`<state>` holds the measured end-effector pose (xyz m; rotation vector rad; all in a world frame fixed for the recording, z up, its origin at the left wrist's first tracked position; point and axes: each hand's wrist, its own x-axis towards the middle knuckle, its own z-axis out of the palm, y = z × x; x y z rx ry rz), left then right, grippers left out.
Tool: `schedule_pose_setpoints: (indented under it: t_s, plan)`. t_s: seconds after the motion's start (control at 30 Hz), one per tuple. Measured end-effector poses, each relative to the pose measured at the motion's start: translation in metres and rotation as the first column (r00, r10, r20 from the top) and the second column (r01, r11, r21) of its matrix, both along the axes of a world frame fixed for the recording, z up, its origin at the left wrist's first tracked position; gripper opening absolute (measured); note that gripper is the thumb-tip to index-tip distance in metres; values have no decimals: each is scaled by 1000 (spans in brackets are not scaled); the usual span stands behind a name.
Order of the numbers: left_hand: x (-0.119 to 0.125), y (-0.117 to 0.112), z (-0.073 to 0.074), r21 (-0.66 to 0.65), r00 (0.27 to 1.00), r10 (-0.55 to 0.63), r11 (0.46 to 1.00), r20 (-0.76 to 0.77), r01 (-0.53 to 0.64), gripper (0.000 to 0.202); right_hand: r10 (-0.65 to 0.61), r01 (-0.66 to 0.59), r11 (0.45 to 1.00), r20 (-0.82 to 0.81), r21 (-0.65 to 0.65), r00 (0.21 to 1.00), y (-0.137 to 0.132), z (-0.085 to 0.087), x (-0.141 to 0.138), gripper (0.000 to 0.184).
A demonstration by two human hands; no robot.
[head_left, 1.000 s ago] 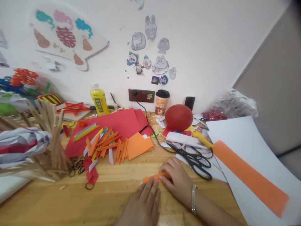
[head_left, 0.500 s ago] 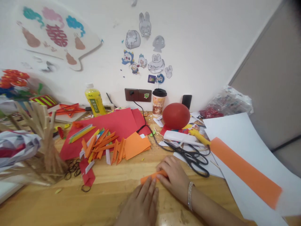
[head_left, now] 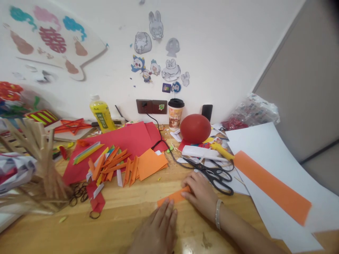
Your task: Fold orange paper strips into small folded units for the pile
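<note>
A small folded orange paper strip (head_left: pixel 173 198) lies on the wooden table, slanting up to the right. My left hand (head_left: pixel 159 225) is stretched out flat, its fingertips pressing the strip's near left edge. On the strip's right end, my right hand (head_left: pixel 200 194) has its thumb and curled fingers closed around the paper. A bracelet sits on my right wrist. Beyond the hands are several orange folded paper pieces (head_left: pixel 112 165) and flat orange sheets (head_left: pixel 152 163). Black-handled scissors (head_left: pixel 212 173) lie just past my right hand.
Red paper (head_left: pixel 127 135) spreads behind the folded pieces. A yellow bottle (head_left: pixel 102 114), a lidded cup (head_left: pixel 175 114) and a red balloon (head_left: pixel 196 128) stand toward the wall. On the right, a long orange strip (head_left: pixel 272 187) rests on white sheets (head_left: pixel 254 137). Wooden sticks (head_left: pixel 47 158) fill the left.
My right hand has slid a little to the right along the strip, so more of the orange paper shows between the hands. The view has shifted slightly.
</note>
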<state>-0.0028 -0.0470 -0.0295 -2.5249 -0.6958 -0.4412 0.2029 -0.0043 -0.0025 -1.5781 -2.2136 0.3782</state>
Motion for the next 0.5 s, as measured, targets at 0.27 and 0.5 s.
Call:
schedule_pose_setpoints:
  t_s: [0.27,0.5]
  plan:
    - [1,3,2,40,998,-12,999,-56,14,32,-85,85,996,-40,8,996,4,2,15,4]
    - [-13,-1,-3,-71,999,14,997,-45,-17,33,-92,89,993,-40,-76,995,1,1,7,22]
